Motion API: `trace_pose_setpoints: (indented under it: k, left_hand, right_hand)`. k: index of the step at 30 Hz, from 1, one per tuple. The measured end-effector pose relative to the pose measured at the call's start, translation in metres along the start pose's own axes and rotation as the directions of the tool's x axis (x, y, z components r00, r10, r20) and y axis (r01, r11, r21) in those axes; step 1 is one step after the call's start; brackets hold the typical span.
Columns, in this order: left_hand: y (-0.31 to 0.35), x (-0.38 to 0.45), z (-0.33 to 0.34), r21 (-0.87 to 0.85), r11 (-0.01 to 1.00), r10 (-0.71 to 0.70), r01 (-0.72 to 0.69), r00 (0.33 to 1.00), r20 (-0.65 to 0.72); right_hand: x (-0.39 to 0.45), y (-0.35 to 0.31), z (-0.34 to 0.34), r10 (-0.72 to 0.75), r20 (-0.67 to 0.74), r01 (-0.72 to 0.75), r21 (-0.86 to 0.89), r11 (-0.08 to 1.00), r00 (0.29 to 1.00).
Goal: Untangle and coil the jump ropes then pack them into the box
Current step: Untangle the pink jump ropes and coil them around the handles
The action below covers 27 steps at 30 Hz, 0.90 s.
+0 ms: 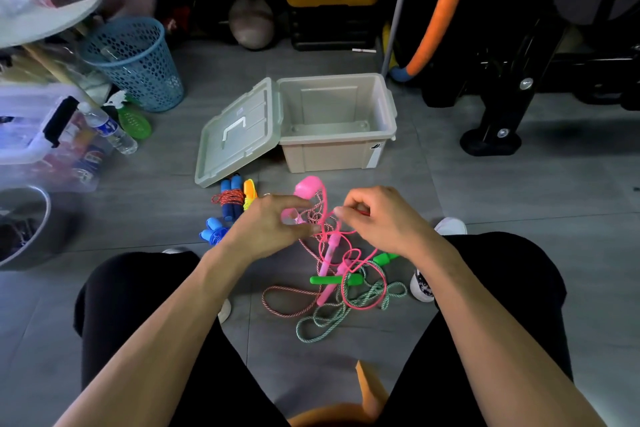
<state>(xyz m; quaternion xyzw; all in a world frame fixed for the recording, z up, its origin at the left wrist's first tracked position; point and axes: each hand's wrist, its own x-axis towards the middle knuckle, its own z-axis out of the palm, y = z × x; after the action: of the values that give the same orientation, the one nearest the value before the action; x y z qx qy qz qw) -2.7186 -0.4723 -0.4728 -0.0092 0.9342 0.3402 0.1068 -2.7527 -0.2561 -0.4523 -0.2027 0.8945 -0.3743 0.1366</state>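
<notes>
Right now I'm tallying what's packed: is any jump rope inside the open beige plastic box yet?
No, the open beige plastic box shows only its bare floor, while the ropes all lie on the grey tiles in front of it.

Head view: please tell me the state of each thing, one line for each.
box: open, nothing inside.
lid: off, leaning against the box.
pink rope: tangled, pinched by both hands.
green rope: tangled on the floor.
red rope with blue handles: coiled.
left hand: pinching cord.
right hand: pinching cord.
</notes>
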Motion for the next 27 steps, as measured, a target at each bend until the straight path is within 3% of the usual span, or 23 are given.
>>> trace_pose_setpoints:
  k: [2,4,9,13,16,18,20,21,24,27]
  left_hand:
    - [0.009,-0.006,0.006,-0.014,0.983,0.183,-0.185,0.98,-0.078]
    - [0.007,-0.005,0.01,-0.028,0.964,0.261,-0.266,0.958,-0.123]
    - [-0.002,0.005,0.008,0.045,0.952,0.306,-0.304,0.927,-0.218]
    - [0.001,-0.001,0.009,0.111,0.937,0.347,-0.331,0.918,-0.192]
    - [0.002,0.002,0.005,0.4,0.903,0.26,-0.157,0.94,-0.219]
    - [-0.004,0.008,-0.001,0.526,0.839,-0.015,0.138,0.973,-0.231]
    - [-0.021,0.011,-0.007,0.529,0.755,-0.346,0.387,0.921,-0.179]
    - [-0.029,0.012,-0.007,0.528,0.736,-0.431,0.423,0.895,-0.116]
    - [-0.034,0.011,0.0,0.445,0.83,-0.392,0.336,0.919,0.039]
    - [-0.022,0.008,0.004,0.231,0.966,-0.125,0.119,0.992,0.013]
  right_hand:
    - [-0.001,-0.004,0.005,-0.026,0.049,0.025,0.033,0.999,0.998]
    - [-0.001,-0.007,0.009,-0.037,0.057,0.033,0.064,0.997,0.998]
    - [0.001,-0.005,0.008,-0.022,0.049,0.017,0.09,0.996,0.999]
    - [-0.001,-0.008,0.007,-0.036,0.09,0.029,0.076,0.997,0.995]
    - [0.0,-0.004,0.004,0.026,0.111,-0.026,-0.002,1.0,0.993]
    - [-0.001,0.0,-0.001,0.091,0.1,-0.081,-0.099,0.992,0.991]
    - [-0.003,0.004,-0.006,0.132,0.067,-0.119,-0.161,0.98,0.989]
    - [-0.004,0.005,-0.009,0.133,0.05,-0.124,-0.157,0.98,0.99]
    - [-0.005,0.006,-0.012,0.088,0.02,-0.086,-0.069,0.994,0.996]
    - [-0.007,0.004,-0.009,0.02,0.083,-0.018,-0.027,0.999,0.996]
